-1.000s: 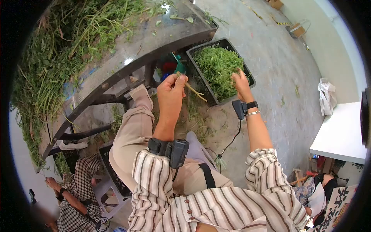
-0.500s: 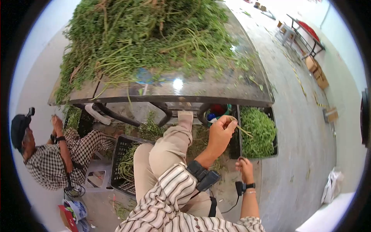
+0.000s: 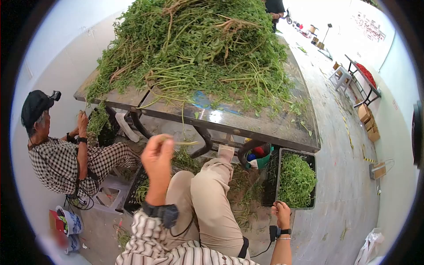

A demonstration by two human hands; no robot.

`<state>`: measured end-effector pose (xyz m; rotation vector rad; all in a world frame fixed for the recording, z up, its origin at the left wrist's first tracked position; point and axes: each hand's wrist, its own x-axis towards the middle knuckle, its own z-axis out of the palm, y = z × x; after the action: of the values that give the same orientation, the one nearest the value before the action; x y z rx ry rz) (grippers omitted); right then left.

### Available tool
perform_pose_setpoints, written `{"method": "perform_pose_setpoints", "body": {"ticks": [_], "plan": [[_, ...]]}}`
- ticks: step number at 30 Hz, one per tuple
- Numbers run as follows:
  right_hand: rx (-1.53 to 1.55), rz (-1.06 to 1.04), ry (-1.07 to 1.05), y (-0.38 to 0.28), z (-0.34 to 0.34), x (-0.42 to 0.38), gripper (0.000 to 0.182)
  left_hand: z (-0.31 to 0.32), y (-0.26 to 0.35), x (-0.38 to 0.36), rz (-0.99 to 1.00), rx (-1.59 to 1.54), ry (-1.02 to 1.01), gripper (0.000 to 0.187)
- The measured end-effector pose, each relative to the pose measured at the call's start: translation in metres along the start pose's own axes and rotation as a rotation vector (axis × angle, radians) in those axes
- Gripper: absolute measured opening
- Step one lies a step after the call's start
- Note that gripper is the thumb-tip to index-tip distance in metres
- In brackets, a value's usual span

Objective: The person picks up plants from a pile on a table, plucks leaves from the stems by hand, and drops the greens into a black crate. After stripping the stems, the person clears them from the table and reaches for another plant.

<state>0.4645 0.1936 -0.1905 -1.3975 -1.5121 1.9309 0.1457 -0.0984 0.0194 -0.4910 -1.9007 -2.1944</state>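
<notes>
My left hand is raised over the floor left of my knees, its fingers pinched on a thin green stem that points to the right. My right hand is low at the right, closed, near the front corner of a black crate full of leafy green sprigs. Whatever its fingers hold is too small to make out. Ahead of me, a large heap of leafy green stalks covers most of the metal-topped table.
Under the table edge stands a green bucket. Another black crate with stalks is left of my legs. A seated co-worker handles greens at the left. Cardboard boxes and a grey stool stand at the right.
My left hand has swung from beside the right crate across to the left, a stem in its fingers. My right hand sits slightly lower. The view has shifted, showing more of the heap.
</notes>
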Motion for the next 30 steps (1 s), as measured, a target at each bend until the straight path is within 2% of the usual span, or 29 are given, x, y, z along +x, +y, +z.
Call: {"method": "perform_pose_setpoints", "body": {"ticks": [2, 4, 5, 7, 8, 10, 15, 17, 20, 22, 23, 26, 28, 30], "plan": [[-0.011, -0.002, -0.02, -0.003, 0.007, -0.002, 0.023, -0.045, -0.007, -0.002, 0.014, 0.138, 0.094, 0.005], [-0.017, 0.005, -0.032, -0.001, 0.011, -0.002, 0.023, -0.094, -0.018, -0.009, -0.052, 0.419, 0.083, 0.007], [-0.027, 0.012, -0.048, -0.002, 0.017, -0.002, 0.023, -0.133, -0.033, -0.022, -0.143, 0.72, 0.025, 0.02], [-0.034, 0.005, -0.067, -0.001, 0.02, -0.001, 0.022, -0.157, -0.049, -0.039, -0.172, 0.958, 0.001, 0.036], [-0.031, -0.001, -0.074, -0.001, 0.021, 0.0, 0.022, -0.158, -0.049, -0.041, -0.174, 0.956, 0.013, 0.036], [-0.044, -0.023, -0.084, 0.0, 0.024, 0.003, 0.022, -0.156, -0.05, -0.044, -0.332, 0.855, 0.042, 0.047], [-0.043, -0.06, -0.107, -0.004, 0.025, 0.002, 0.023, -0.126, -0.061, -0.008, -0.211, 0.571, -0.037, 0.045], [-0.082, -0.059, -0.081, -0.006, 0.024, -0.003, 0.02, -0.111, -0.062, 0.018, -0.297, 0.163, -0.096, 0.043], [-0.113, -0.028, -0.056, -0.015, 0.025, -0.019, 0.021, -0.083, -0.047, 0.061, -0.3, 0.011, -0.071, 0.043], [-0.13, 0.024, -0.025, -0.01, 0.02, -0.021, 0.022, -0.066, -0.043, 0.09, -0.258, -0.236, -0.004, 0.048], [-0.131, 0.018, -0.031, -0.005, 0.016, -0.02, 0.022, -0.06, -0.045, 0.105, -0.252, -0.237, 0.001, 0.048], [-0.121, 0.11, 0.05, 0.006, 0.009, -0.02, 0.022, -0.045, -0.065, 0.145, -0.298, -0.392, 0.038, 0.045], [-0.111, 0.12, 0.046, 0.01, 0.006, -0.019, 0.022, -0.038, -0.076, 0.164, -0.351, -0.463, 0.079, 0.028], [-0.139, 0.146, 0.036, 0.015, 0.001, -0.016, 0.021, -0.034, -0.084, 0.176, -0.361, -0.514, 0.101, 0.022]]}}
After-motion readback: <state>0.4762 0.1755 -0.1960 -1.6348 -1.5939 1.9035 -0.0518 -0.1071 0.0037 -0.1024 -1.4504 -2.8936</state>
